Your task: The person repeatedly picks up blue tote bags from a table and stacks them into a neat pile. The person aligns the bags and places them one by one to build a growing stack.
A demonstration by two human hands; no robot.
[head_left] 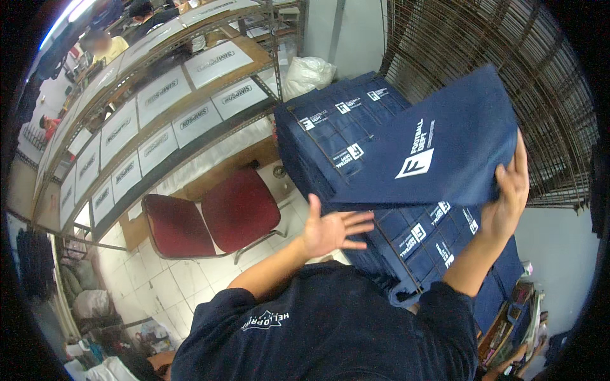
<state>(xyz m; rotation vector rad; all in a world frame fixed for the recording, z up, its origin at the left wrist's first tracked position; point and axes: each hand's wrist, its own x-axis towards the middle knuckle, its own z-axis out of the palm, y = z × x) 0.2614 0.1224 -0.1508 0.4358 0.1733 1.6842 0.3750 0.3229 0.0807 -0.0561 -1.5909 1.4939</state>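
Note:
A navy fabric piece with a white print hangs tilted above the stack in front of me. My right hand grips its right edge, the thumb in front and the other fingers partly hidden behind the cloth. Below its near left corner, my left hand is held up with the fingers spread and nothing in it. Under the held piece, similar printed navy pieces lie in rows on a wire rack, and more of them lie on the nearer side. The held piece covers the middle of this layer.
Upright wire racks stand beyond the stack. To the left are a dark red chair and a metal shelf with printed white sheets. A white plastic sack sits behind. A person in yellow is far left; another person's arm shows lower right.

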